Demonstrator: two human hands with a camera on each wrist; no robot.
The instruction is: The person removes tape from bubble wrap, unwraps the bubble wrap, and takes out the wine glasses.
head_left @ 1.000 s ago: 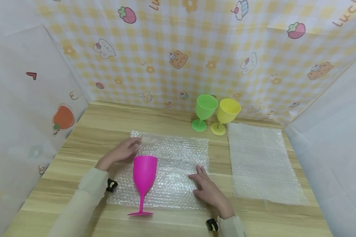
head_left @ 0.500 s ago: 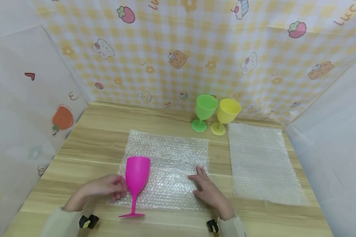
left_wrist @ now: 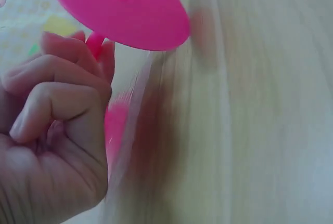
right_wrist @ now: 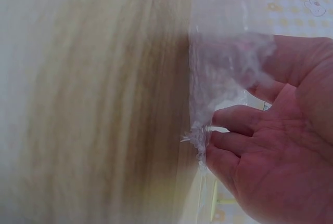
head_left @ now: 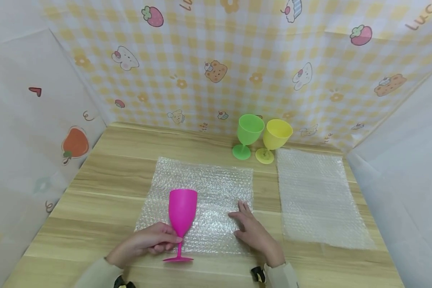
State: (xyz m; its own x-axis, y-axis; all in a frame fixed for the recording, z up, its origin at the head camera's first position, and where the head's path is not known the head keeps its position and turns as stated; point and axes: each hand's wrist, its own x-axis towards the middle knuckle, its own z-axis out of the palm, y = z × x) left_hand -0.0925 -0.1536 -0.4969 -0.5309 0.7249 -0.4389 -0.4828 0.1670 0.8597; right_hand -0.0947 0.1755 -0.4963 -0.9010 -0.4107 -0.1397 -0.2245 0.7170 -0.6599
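Observation:
A pink plastic goblet [head_left: 183, 212] lies on its side over a sheet of bubble wrap [head_left: 209, 184], bowl pointing away from me and foot past the sheet's near edge. My left hand [head_left: 155, 240] pinches its stem between thumb and fingers. In the left wrist view, the round foot [left_wrist: 125, 11] shows just beyond the curled fingers. My right hand [head_left: 253, 232] rests on the right edge of the same sheet with relaxed, spread fingers. From the right wrist, the fingertips [right_wrist: 221, 156] are seen right at the wrap's edge.
At the back of the wooden table [head_left: 122, 160] stand a green goblet [head_left: 250, 130] and a yellow goblet [head_left: 276, 134], side by side near the patterned curtain [head_left: 187, 52]. Another bubble wrap sheet [head_left: 317, 200] lies flat on the right.
My left hand came back from the wrap's far left corner to the goblet and now pinches its stem. The goblet moved left, then right. The right hand stayed put.

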